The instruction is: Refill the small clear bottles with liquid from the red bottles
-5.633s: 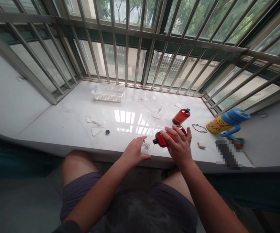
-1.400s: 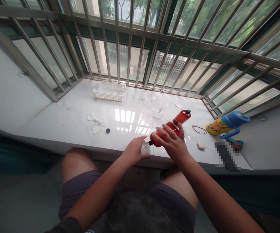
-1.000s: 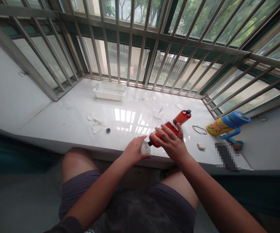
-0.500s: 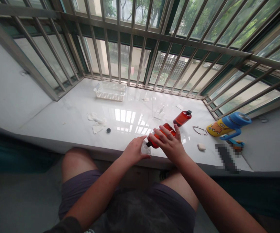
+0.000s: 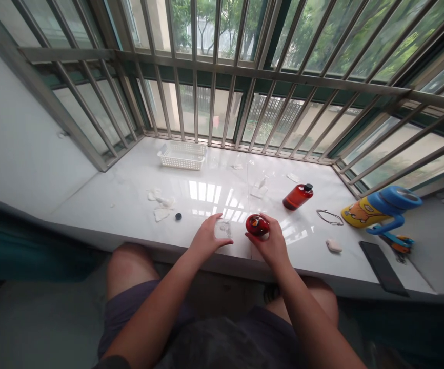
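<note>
My right hand [image 5: 274, 241] is wrapped round the right side of a red bottle [image 5: 256, 225], which stands upright with its open neck facing up. Thumb and fingers of my left hand [image 5: 206, 238] curve round a small clear container [image 5: 223, 228] at the ledge's front. Behind my left hand lies a loose black cap [image 5: 178, 217]. A second red bottle [image 5: 298, 197], closed with a black cap, stands farther back on the right. Behind the clear container is a clear pump-top bottle [image 5: 259, 188] lying on the ledge.
The white ledge [image 5: 137, 205] bears crumpled tissues [image 5: 162, 207] at left and a white basket [image 5: 182, 157] by the barred window. To the right are a cord loop [image 5: 328, 217], a pale small case [image 5: 333, 246], a blue-yellow flask [image 5: 379, 205], a phone [image 5: 383, 267] and keys [image 5: 401, 243].
The red bottle in my right hand has gone from tilted over the clear container to upright, a little to its right. My left hand stays at the container. The view has shifted slightly.
</note>
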The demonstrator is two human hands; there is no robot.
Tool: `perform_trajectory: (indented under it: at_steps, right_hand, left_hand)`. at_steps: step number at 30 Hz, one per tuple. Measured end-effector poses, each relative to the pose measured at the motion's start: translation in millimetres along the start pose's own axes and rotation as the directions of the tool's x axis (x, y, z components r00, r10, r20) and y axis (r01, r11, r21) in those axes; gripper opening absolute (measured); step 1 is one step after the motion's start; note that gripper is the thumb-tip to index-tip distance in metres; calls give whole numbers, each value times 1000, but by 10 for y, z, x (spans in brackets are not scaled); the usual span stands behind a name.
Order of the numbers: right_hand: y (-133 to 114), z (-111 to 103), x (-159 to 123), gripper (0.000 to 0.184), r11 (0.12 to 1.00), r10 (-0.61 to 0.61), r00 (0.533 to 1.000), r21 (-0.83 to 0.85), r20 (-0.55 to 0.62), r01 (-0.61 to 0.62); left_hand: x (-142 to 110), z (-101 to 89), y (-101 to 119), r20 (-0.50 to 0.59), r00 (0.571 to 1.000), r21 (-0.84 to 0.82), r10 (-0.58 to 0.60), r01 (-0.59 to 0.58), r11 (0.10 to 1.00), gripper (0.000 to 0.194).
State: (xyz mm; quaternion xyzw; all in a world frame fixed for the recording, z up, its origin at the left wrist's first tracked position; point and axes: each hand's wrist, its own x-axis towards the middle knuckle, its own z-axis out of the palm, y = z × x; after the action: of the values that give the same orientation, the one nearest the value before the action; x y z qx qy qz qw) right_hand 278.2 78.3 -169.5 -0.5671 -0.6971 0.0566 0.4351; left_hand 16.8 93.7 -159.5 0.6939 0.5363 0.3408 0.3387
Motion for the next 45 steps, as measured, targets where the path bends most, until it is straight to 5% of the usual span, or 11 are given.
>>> perform_trajectory:
  at_steps: [8, 13, 18, 21, 25, 28, 32, 35, 39, 42, 45]
  right_hand:
    - [94, 286, 46, 79, 845, 358, 925, 377, 130, -380]
    - [96, 311, 10, 85, 811, 403, 900, 390, 168, -436]
    - [88, 317, -70, 91, 760, 449, 860, 402, 243, -510]
    - [69, 294, -119, 95, 788, 393, 894, 422, 216, -449]
    - [-121, 92, -164, 84, 957, 199, 971, 238, -134, -164]
    - [-433, -108, -177, 58, 993, -11, 956, 110, -293, 45]
    - [-863, -232, -145, 62, 954, -205, 965, 188, -163, 235]
    - [-1029, -254, -103, 55, 928, -240, 965, 267, -101, 259]
    - [-1081, -329, -66, 48, 918, -238, 967, 303, -91, 255]
    - [-1079, -409, -38, 48, 928, -257, 961, 251, -100, 274]
    - [-1016, -474, 36, 44, 952, -240, 962, 162, -131, 259]
  left_hand:
    - [67, -376, -359, -177, 980, 207, 88, -50, 977, 107]
    - [-43, -793, -724, -328, 936, 432, 125, 31, 901, 59]
    - [-22, -991, -894, -261, 962, 534, 76, 78, 842, 33]
    - [39, -1025, -869, -243, 969, 509, 39, 94, 855, 25]
    - [65, -1003, -662, -357, 933, 346, -47, 178, 921, 27]
    - [-11, -838, -263, -413, 882, -135, -227, 187, 973, 47]
    - [-196, -437, 467, -99, 951, -696, -292, 144, 703, 56]
    - [-300, -174, 868, 148, 960, -844, -239, 248, 475, 56]
    - [-326, -8, 1068, 262, 934, -908, -244, 324, 264, 56]
    - [-307, 54, 1086, 318, 920, -905, -228, 366, 215, 56]
    - [-277, 123, 1055, 215, 953, -896, -214, 280, 345, 46]
